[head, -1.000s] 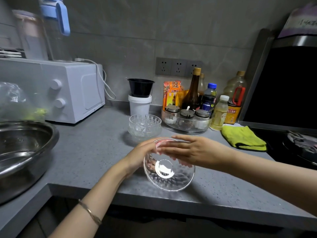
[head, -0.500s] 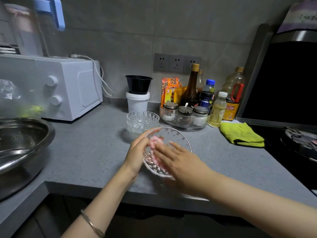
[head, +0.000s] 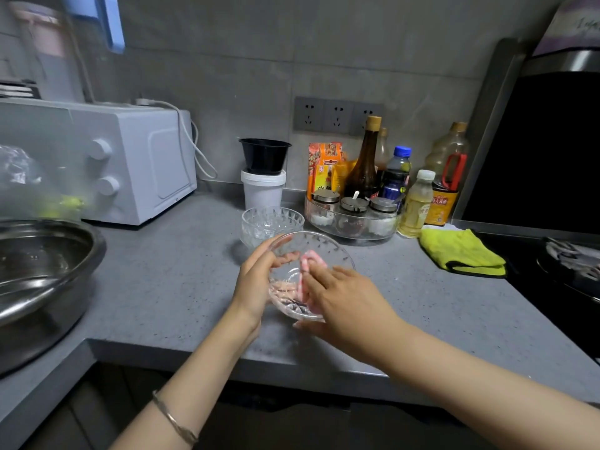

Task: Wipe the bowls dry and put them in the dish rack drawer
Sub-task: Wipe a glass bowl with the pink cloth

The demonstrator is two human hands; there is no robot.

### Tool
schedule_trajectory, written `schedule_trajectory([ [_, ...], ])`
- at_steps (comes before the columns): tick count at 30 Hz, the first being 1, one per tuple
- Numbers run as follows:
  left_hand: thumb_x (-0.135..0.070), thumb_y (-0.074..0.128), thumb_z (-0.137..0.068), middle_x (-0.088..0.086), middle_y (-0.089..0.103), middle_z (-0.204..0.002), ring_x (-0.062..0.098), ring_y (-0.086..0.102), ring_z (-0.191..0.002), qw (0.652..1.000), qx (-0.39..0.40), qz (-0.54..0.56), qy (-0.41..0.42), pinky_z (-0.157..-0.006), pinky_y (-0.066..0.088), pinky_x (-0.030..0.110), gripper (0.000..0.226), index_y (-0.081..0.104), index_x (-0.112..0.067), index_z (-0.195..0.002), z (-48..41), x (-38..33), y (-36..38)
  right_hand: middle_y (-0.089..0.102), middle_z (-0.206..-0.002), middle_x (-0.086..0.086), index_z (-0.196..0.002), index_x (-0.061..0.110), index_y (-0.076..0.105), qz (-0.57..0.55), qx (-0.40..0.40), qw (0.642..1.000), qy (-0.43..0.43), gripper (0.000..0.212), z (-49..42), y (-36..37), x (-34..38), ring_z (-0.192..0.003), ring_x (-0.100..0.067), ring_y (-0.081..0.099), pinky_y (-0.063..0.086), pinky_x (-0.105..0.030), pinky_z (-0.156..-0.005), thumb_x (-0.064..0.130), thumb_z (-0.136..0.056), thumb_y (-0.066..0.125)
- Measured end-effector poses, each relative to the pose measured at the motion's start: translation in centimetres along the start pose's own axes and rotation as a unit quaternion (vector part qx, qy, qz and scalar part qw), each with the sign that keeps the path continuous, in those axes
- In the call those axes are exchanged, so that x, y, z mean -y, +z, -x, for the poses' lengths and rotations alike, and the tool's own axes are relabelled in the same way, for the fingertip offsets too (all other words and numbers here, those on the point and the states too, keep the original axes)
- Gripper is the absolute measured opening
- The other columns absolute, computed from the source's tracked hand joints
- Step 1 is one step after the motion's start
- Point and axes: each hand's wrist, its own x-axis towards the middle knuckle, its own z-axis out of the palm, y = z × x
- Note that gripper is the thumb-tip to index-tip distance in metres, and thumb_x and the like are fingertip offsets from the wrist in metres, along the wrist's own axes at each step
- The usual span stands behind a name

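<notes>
A clear cut-glass bowl [head: 319,246] is tilted up above the counter's front part. My left hand [head: 256,282] grips its left rim, thumb over the edge. My right hand [head: 341,303] reaches into the bowl and presses a pink cloth [head: 308,264] against the inside with its fingers. A second cut-glass bowl [head: 271,222] stands upright on the counter just behind, apart from both hands. No drawer or dish rack is in view.
A steel basin [head: 42,271] sits at the left, a white microwave [head: 123,164] behind it. Behind the bowls are a white tub with a black bowl on top [head: 263,180] and a tray of condiment jars and bottles [head: 354,219]. A yellow cloth [head: 461,254] lies beside the stove [head: 571,271].
The bowl has turned from facing me to opening away and upward. My right hand has moved from the bowl's top rim into the bowl with the pink cloth.
</notes>
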Motion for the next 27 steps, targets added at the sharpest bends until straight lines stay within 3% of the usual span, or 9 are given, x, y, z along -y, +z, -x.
schedule_trajectory([
  [3, -0.009, 0.036, -0.093, 0.008, 0.071, -0.108, 0.023, 0.064, -0.108, 1.000, -0.014, -0.007, -0.020, -0.094, 0.049, 0.044, 0.038, 0.068, -0.029, -0.101, 0.1, 0.2, -0.1, 0.065, -0.117, 0.004, -0.115, 0.027, 0.064, -0.106, 0.022, 0.993, -0.045, 0.030, 0.3, -0.9, 0.5, -0.093, -0.022, 0.065, 0.050, -0.031, -0.074, 0.038, -0.088, 0.057],
  [7, -0.015, 0.036, -0.093, 0.009, 0.068, -0.116, 0.029, 0.064, -0.105, 0.998, 0.029, 0.002, -0.062, -0.090, 0.050, 0.050, 0.038, 0.064, -0.029, -0.113, 0.2, 0.4, -0.5, 0.072, -0.094, 0.002, -0.107, 0.023, 0.070, -0.271, 0.050, 0.960, -0.039, 0.025, 0.3, -2.2, -0.9, -0.080, -0.016, 0.064, 0.050, -0.031, -0.070, 0.034, -0.085, 0.068],
  [9, -0.023, 0.034, -0.096, 0.007, 0.066, -0.121, 0.028, 0.064, -0.103, 0.995, 0.073, -0.002, -0.066, -0.083, 0.053, 0.044, 0.038, 0.058, -0.033, -0.123, 0.0, 0.0, -0.7, 0.073, -0.087, -0.002, -0.097, 0.013, 0.073, -0.393, 0.070, 0.917, -0.014, 0.021, 0.1, -3.2, -1.8, -0.074, -0.017, 0.064, 0.052, -0.033, -0.069, 0.026, -0.081, 0.074],
  [13, -0.052, 0.037, -0.093, 0.003, 0.054, -0.136, 0.022, 0.053, -0.124, 0.991, 0.128, -0.019, -0.020, -0.100, 0.046, 0.048, 0.041, 0.057, -0.036, -0.125, -0.4, -0.9, -0.8, 0.074, -0.088, -0.013, -0.090, 0.000, 0.072, -0.587, 0.083, 0.804, 0.049, 0.018, -0.1, -5.0, -3.4, -0.075, -0.021, 0.069, 0.057, -0.028, -0.072, 0.007, -0.075, 0.077],
  [16, -0.076, 0.045, -0.077, 0.013, 0.065, -0.120, 0.026, 0.063, -0.111, 0.989, 0.139, -0.051, -0.004, -0.099, 0.046, 0.050, 0.071, 0.063, -0.019, -0.115, -0.2, -1.0, -1.0, 0.074, -0.090, -0.008, -0.092, 0.004, 0.071, -0.688, 0.105, 0.712, 0.093, 0.024, 0.1, -5.6, -4.3, -0.085, -0.019, 0.071, 0.056, -0.022, -0.077, 0.006, -0.068, 0.075],
  [18, -0.085, 0.057, -0.059, 0.012, 0.070, -0.109, 0.027, 0.066, -0.104, 0.987, 0.150, -0.058, 0.010, -0.099, 0.045, 0.049, 0.082, 0.067, -0.021, -0.109, -0.3, -1.0, -1.5, 0.074, -0.090, -0.007, -0.092, 0.007, 0.070, -0.730, 0.106, 0.665, 0.112, 0.031, 0.2, -5.6, -4.8, -0.086, -0.017, 0.071, 0.055, -0.021, -0.079, 0.011, -0.062, 0.074],
  [23, -0.081, 0.072, -0.038, 0.010, 0.071, -0.109, 0.024, 0.067, -0.103, 0.989, 0.147, -0.007, 0.001, -0.084, 0.055, 0.037, 0.089, 0.070, -0.021, -0.104, -0.3, -0.9, -1.5, 0.073, -0.081, -0.004, -0.093, 0.007, 0.067, -0.791, 0.114, 0.579, 0.162, 0.024, 0.1, -5.0, -5.0, -0.070, -0.011, 0.069, 0.054, -0.018, -0.062, 0.015, -0.070, 0.069],
  [25, -0.074, 0.078, -0.039, 0.012, 0.072, -0.105, 0.026, 0.069, -0.098, 0.991, 0.128, 0.040, -0.020, -0.073, 0.058, 0.037, 0.079, 0.074, -0.019, -0.096, 0.3, -1.3, -1.0, 0.070, -0.071, -0.002, -0.087, 0.009, 0.066, -0.825, 0.076, 0.521, 0.203, 0.011, 0.0, -4.5, -4.9, -0.059, -0.008, 0.065, 0.051, -0.017, -0.054, 0.018, -0.082, 0.063],
  [27, -0.070, 0.073, -0.052, 0.008, 0.074, -0.098, 0.024, 0.070, -0.094, 0.994, 0.088, 0.061, -0.035, -0.071, 0.058, 0.037, 0.065, 0.074, -0.019, -0.092, 0.7, -1.7, -0.5, 0.070, -0.074, -0.004, -0.092, 0.007, 0.068, -0.835, -0.005, 0.499, 0.233, 0.017, 0.0, -3.8, -5.4, -0.062, -0.011, 0.063, 0.050, -0.018, -0.054, 0.021, -0.086, 0.059],
])
